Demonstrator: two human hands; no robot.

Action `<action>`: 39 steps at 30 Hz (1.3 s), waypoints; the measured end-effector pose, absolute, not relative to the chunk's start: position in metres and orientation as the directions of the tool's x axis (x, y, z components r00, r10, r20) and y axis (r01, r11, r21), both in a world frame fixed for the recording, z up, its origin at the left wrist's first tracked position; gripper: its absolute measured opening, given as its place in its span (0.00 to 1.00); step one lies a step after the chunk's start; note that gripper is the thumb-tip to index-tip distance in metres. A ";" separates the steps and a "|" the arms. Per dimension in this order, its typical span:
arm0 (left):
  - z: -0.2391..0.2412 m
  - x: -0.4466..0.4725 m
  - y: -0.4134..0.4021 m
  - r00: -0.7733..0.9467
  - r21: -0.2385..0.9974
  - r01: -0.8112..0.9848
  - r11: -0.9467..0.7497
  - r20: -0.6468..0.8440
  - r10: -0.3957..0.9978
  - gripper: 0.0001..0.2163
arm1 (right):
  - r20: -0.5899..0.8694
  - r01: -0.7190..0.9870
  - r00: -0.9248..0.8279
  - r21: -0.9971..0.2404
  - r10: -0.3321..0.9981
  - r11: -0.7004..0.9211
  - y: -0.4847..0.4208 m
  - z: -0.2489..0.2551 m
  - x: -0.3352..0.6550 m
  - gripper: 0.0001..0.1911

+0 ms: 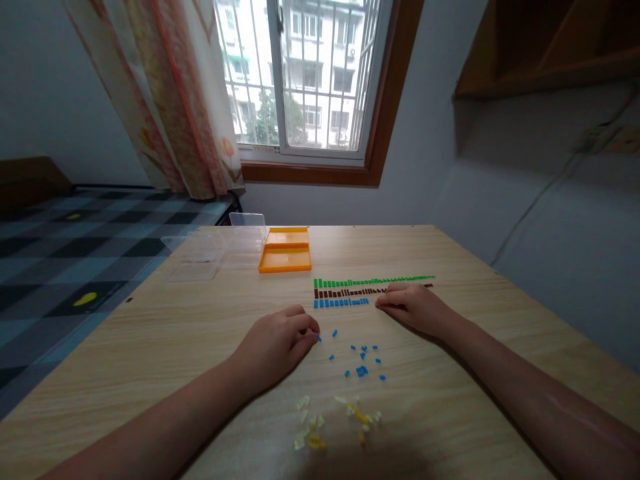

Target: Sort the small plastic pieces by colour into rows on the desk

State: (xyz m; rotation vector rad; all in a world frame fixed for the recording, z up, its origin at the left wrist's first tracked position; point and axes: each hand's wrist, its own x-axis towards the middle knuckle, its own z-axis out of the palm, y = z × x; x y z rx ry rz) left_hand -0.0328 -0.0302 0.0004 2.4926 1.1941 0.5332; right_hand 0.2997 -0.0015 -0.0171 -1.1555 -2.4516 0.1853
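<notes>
Three rows of tiny beads lie on the wooden table (450,253): a green row (370,281), a brown row (345,293) and a shorter blue row (341,303). My right hand (413,308) rests at the right end of the blue row, fingers together and pressed to the table. My left hand (280,343) is curled, its fingertips pinched beside a loose blue bead (320,339). Scattered blue beads (363,363) lie between my hands. Yellow and pale beads (335,423) lie nearer me.
An orange tray (285,250) and a clear plastic lid (210,250) sit at the table's far left. A bed with a checked cover (65,253) stands left of the table. A window and curtain are behind.
</notes>
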 end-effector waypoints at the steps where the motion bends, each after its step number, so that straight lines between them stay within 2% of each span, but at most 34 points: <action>1: 0.000 -0.033 -0.030 0.580 0.440 0.671 -0.597 0.190 0.792 0.07 | 0.323 0.705 -0.567 -0.285 0.757 0.650 0.001 -0.020 0.300 0.11; 12: 0.002 -0.032 -0.031 0.579 0.433 0.676 -0.596 0.188 0.793 0.07 | 0.417 0.707 -0.514 -0.288 0.750 0.645 0.003 -0.025 0.296 0.10; 21: 0.000 -0.032 -0.031 0.586 0.431 0.670 -0.604 0.192 0.787 0.07 | 0.388 0.749 -0.507 -0.244 0.770 0.616 0.003 -0.025 0.291 0.12; 29: 0.002 -0.032 -0.031 0.582 0.436 0.679 -0.591 0.171 0.795 0.07 | 0.430 0.734 -0.481 -0.279 0.764 0.619 0.000 -0.023 0.290 0.12; 39: 0.002 -0.031 -0.032 0.578 0.444 0.676 -0.588 0.175 0.797 0.07 | 0.409 0.733 -0.502 -0.266 0.762 0.626 -0.002 -0.025 0.286 0.12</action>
